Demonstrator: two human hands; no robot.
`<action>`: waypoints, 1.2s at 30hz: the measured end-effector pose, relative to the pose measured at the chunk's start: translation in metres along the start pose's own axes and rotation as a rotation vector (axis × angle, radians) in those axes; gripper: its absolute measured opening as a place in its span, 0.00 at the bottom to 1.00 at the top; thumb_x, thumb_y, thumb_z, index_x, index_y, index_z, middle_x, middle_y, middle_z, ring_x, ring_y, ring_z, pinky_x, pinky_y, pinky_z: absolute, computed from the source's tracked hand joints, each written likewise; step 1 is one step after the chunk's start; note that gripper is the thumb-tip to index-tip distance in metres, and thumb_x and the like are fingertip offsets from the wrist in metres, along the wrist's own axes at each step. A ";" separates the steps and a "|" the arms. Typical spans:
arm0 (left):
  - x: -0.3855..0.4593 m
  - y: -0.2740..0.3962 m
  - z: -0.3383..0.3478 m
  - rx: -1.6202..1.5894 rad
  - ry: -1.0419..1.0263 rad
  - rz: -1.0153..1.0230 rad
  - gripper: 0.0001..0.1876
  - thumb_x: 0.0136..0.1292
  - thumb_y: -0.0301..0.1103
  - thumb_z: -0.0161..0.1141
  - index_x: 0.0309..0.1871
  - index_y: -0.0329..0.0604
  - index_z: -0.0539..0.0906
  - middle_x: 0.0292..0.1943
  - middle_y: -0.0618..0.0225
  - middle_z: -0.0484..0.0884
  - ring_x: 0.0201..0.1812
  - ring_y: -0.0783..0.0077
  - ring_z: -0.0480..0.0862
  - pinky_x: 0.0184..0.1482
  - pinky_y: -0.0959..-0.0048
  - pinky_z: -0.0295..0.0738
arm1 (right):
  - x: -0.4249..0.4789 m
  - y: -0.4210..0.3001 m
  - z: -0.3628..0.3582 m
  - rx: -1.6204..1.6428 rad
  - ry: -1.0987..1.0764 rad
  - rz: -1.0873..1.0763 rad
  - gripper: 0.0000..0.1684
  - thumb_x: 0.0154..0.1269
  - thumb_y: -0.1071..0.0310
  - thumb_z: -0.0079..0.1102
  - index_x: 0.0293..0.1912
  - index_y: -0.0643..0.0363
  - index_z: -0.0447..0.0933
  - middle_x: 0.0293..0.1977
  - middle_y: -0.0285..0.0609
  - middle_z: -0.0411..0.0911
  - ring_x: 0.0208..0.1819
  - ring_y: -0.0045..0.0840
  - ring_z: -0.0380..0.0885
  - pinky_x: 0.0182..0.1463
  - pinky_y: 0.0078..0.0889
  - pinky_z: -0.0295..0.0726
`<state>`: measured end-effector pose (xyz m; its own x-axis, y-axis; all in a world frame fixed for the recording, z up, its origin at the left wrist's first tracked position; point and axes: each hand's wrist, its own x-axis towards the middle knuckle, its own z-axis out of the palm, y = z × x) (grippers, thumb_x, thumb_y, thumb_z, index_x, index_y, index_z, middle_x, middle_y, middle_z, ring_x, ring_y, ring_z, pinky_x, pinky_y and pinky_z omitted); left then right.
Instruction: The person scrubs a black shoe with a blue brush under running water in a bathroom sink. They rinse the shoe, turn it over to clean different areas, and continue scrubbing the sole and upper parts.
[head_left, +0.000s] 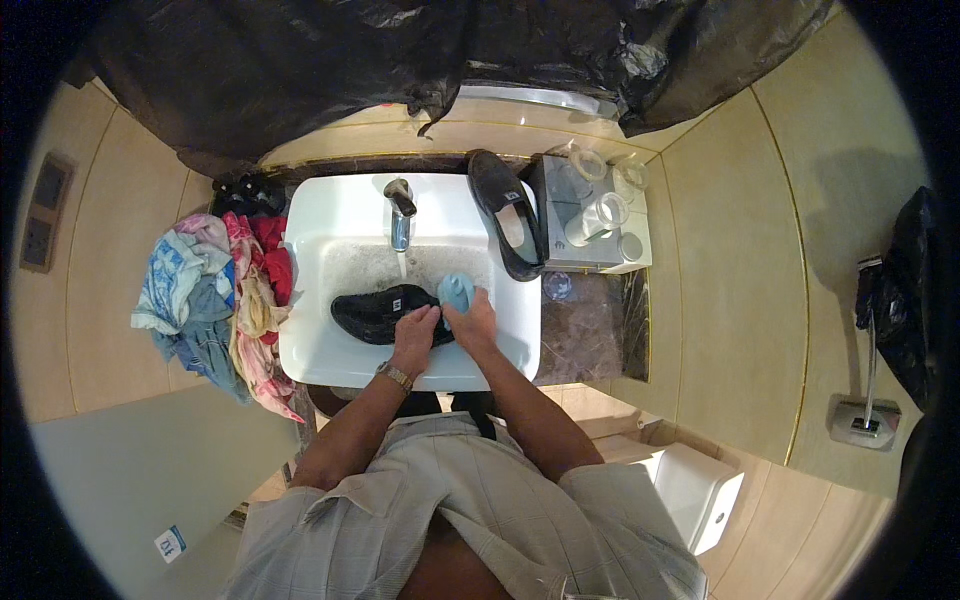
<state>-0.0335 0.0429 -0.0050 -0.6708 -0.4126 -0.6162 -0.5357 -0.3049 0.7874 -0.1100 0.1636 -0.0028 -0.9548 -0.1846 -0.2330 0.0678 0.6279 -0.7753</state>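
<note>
A black slip-on shoe (366, 315) lies in the white washbasin (311, 206), its toe pointing left. My left hand (415, 337) grips the shoe near its opening; a metal-band watch is on that wrist. In my right hand (472, 324) is a light blue scrubbing brush (454, 289), held against the heel end of the shoe. Its bristles are hidden. Water runs from the chrome faucet (400, 225) into sudsy, greyish water behind the shoe. Another black shoe (495, 187) rests on the basin's right rim, toe towards the wall.
Piled clothes (202, 300) crowd the basin's left side. To the right, glass jars (596, 220) stand on a grey-and-white box (559, 232), on the dark stone counter (581, 322). Black plastic sheeting (300, 67) hangs over the back wall. A white toilet (694, 487) is at lower right.
</note>
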 end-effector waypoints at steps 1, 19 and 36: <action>0.001 -0.003 -0.001 0.070 0.034 0.054 0.21 0.75 0.40 0.64 0.61 0.31 0.85 0.45 0.67 0.87 0.42 0.78 0.81 0.44 0.74 0.76 | 0.003 -0.002 0.006 0.019 0.005 0.034 0.44 0.59 0.50 0.74 0.64 0.67 0.69 0.51 0.66 0.82 0.55 0.58 0.82 0.60 0.51 0.80; 0.026 -0.037 -0.013 -0.184 0.135 -0.008 0.16 0.73 0.30 0.64 0.60 0.36 0.87 0.49 0.66 0.89 0.49 0.75 0.84 0.54 0.73 0.80 | -0.001 -0.019 0.016 0.055 -0.046 -0.122 0.36 0.62 0.58 0.70 0.62 0.69 0.68 0.51 0.66 0.77 0.57 0.60 0.77 0.61 0.57 0.77; -0.014 0.000 -0.035 -0.269 -0.008 -0.082 0.12 0.77 0.43 0.62 0.49 0.44 0.85 0.29 0.76 0.77 0.26 0.79 0.74 0.25 0.72 0.68 | 0.022 -0.054 -0.001 -0.076 -0.374 -0.070 0.38 0.59 0.50 0.74 0.57 0.67 0.73 0.50 0.65 0.84 0.55 0.54 0.84 0.59 0.50 0.82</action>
<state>-0.0061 0.0182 0.0047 -0.6358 -0.3706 -0.6771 -0.4339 -0.5540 0.7105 -0.1346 0.1267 0.0346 -0.7836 -0.4833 -0.3903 -0.0288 0.6559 -0.7543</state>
